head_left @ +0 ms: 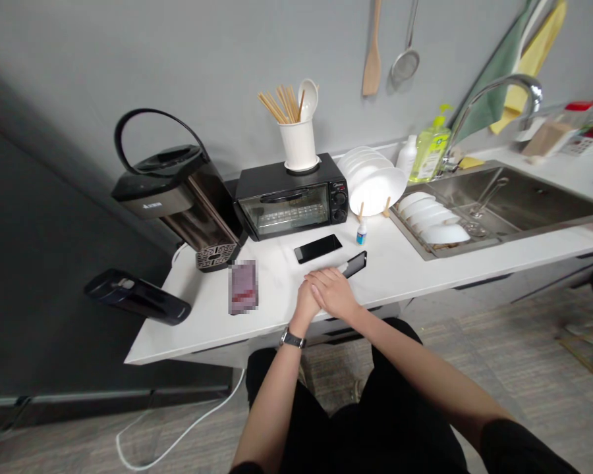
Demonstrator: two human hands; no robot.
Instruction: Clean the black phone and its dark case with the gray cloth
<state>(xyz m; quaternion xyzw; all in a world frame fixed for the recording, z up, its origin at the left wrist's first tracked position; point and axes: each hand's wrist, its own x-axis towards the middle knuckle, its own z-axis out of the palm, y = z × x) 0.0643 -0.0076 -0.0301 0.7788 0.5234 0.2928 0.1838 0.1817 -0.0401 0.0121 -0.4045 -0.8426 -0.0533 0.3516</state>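
Observation:
My left hand (306, 299), with a dark-banded watch (292, 339) on its wrist, and my right hand (333, 293) are clasped together at the counter's front edge. The right fingers wrap over the left hand; some of the left fingers are hidden. Just beyond the hands lies a black flat object (356, 264) with a pale strip, partly covered by them, its kind unclear. A black smartphone (319, 249) lies flat behind it. Further back stands a small white bottle (361, 232) with a blue label. To the left is a blurred purplish packet (244, 287).
Behind stand a black toaster oven (291, 207), a cup of chopsticks (299, 141), a water dispenser (188, 197) and racked plates (375, 187). A dark flask (138, 296) lies or tilts at the left edge. Rightward, the sink (534, 204) holds bowls (442, 230).

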